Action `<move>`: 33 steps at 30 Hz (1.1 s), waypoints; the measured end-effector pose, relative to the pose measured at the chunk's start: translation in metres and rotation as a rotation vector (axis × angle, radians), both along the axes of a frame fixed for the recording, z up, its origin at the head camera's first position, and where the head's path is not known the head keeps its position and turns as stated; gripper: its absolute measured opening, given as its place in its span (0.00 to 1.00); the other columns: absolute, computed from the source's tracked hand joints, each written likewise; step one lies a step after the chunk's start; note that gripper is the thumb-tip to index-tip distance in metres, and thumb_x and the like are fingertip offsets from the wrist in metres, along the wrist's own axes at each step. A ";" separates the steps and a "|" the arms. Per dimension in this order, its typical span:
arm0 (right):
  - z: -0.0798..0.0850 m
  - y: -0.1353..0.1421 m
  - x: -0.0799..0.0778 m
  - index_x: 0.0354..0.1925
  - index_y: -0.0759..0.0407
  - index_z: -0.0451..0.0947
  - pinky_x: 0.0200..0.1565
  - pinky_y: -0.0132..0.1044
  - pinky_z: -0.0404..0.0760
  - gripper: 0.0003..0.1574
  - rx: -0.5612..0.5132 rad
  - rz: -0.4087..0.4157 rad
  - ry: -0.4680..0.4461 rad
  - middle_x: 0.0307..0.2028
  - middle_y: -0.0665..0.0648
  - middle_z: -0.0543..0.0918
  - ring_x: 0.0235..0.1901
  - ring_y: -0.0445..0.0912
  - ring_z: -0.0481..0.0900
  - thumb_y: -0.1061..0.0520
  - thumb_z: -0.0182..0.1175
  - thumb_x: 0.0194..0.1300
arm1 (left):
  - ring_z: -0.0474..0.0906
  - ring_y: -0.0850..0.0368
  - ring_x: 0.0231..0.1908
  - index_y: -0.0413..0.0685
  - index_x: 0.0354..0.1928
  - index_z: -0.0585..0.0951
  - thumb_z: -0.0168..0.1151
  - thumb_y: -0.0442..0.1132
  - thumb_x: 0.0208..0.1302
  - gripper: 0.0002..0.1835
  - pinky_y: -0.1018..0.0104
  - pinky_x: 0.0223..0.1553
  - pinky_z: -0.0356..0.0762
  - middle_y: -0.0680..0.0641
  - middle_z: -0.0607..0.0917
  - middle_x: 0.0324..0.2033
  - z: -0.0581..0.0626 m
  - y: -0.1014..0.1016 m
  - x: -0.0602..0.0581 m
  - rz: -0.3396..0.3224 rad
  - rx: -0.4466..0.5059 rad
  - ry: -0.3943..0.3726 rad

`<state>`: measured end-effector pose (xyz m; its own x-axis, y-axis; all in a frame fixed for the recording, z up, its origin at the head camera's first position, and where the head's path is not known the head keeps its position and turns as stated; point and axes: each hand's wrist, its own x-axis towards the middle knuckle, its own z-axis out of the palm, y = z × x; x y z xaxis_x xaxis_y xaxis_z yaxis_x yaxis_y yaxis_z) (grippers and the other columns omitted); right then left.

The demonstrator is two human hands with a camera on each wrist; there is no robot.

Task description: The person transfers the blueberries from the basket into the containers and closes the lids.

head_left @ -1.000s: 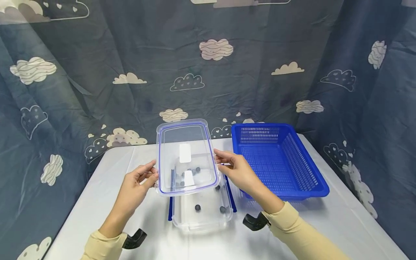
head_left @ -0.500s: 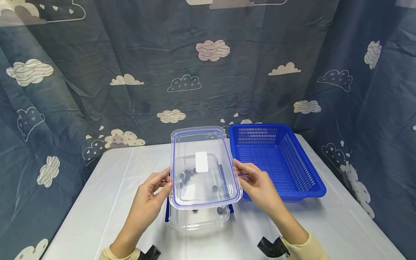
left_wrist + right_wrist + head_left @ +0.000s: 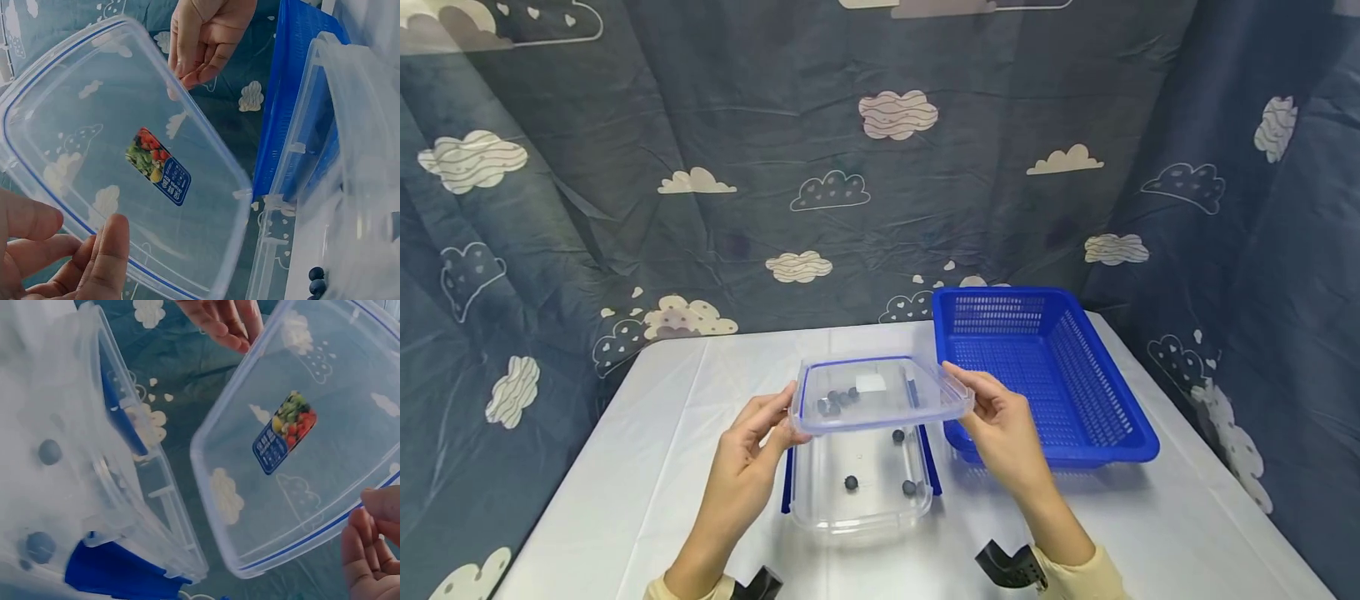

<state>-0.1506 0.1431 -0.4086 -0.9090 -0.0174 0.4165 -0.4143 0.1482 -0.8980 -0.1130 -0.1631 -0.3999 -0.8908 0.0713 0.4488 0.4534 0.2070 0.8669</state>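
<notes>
Both hands hold a clear plastic lid (image 3: pixel 887 412) with a blue seal, tilted, above a clear food container (image 3: pixel 820 500). My left hand (image 3: pixel 745 467) pinches the lid's left edge between thumb and fingers. On the opposite edge, my right hand (image 3: pixel 1011 433) pinches it the same way. A food-picture label (image 3: pixel 159 165) shows on the lid's outer face in both wrist views. Several small dark blue balls (image 3: pixel 851 483), blueberry-like, lie inside the container; some appear only through the lid. Blue clip flaps (image 3: pixel 930 467) hang out from the container's left and right sides.
A blue perforated plastic basket (image 3: pixel 1037 383) stands to the right of the container, close to my right hand. White cloth (image 3: pixel 655 433) covers the table. Dark curtains (image 3: pixel 737 108) with cloud prints rise behind and at both sides.
The lid has moved right, then tipped flatter with its far edge lowered and near edge raised. Both hands shifted right with it, keeping their pinch. The container stays in place.
</notes>
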 end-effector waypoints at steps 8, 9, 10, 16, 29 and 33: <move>0.009 -0.005 -0.018 0.51 0.72 0.88 0.46 0.22 0.85 0.11 -0.032 -0.083 0.066 0.48 0.59 0.91 0.41 0.33 0.86 0.67 0.69 0.71 | 0.83 0.63 0.56 0.26 0.70 0.76 0.61 0.22 0.74 0.24 0.68 0.53 0.89 0.36 0.80 0.56 0.005 0.000 -0.012 0.015 0.051 0.103; 0.010 -0.005 -0.020 0.49 0.71 0.88 0.44 0.22 0.85 0.10 -0.032 -0.095 0.073 0.44 0.55 0.91 0.39 0.34 0.86 0.67 0.69 0.71 | 0.83 0.63 0.56 0.26 0.69 0.77 0.61 0.21 0.73 0.24 0.68 0.53 0.89 0.36 0.80 0.56 0.006 0.001 -0.014 0.022 0.059 0.105; 0.012 -0.004 -0.022 0.49 0.71 0.88 0.43 0.22 0.85 0.10 -0.031 -0.106 0.081 0.41 0.52 0.90 0.38 0.35 0.85 0.67 0.69 0.71 | 0.83 0.63 0.56 0.25 0.68 0.77 0.62 0.20 0.72 0.24 0.68 0.53 0.89 0.36 0.80 0.55 0.006 0.001 -0.016 0.027 0.066 0.109; 0.021 0.000 -0.030 0.54 0.72 0.87 0.45 0.23 0.87 0.15 -0.051 -0.130 0.101 0.40 0.39 0.89 0.39 0.35 0.87 0.67 0.69 0.71 | 0.83 0.65 0.55 0.27 0.65 0.81 0.66 0.18 0.67 0.24 0.71 0.54 0.87 0.36 0.83 0.53 0.012 0.006 -0.027 0.066 0.085 0.124; 0.023 -0.002 -0.031 0.52 0.70 0.86 0.49 0.24 0.86 0.12 -0.095 -0.107 0.079 0.43 0.41 0.89 0.44 0.35 0.87 0.66 0.68 0.73 | 0.83 0.63 0.55 0.31 0.66 0.82 0.66 0.17 0.65 0.26 0.74 0.53 0.87 0.50 0.83 0.52 0.010 0.005 -0.032 0.093 0.123 0.200; 0.022 -0.003 -0.031 0.52 0.70 0.86 0.50 0.25 0.86 0.12 -0.093 -0.099 0.063 0.42 0.41 0.90 0.44 0.36 0.87 0.64 0.68 0.74 | 0.84 0.64 0.53 0.33 0.67 0.82 0.67 0.18 0.66 0.27 0.74 0.52 0.87 0.53 0.85 0.50 0.008 0.004 -0.032 0.104 0.120 0.209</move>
<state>-0.1817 0.1399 -0.3869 -0.8763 0.1121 0.4685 -0.4579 0.1084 -0.8824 -0.1450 -0.1589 -0.3917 -0.7778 -0.0805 0.6233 0.6067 0.1628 0.7781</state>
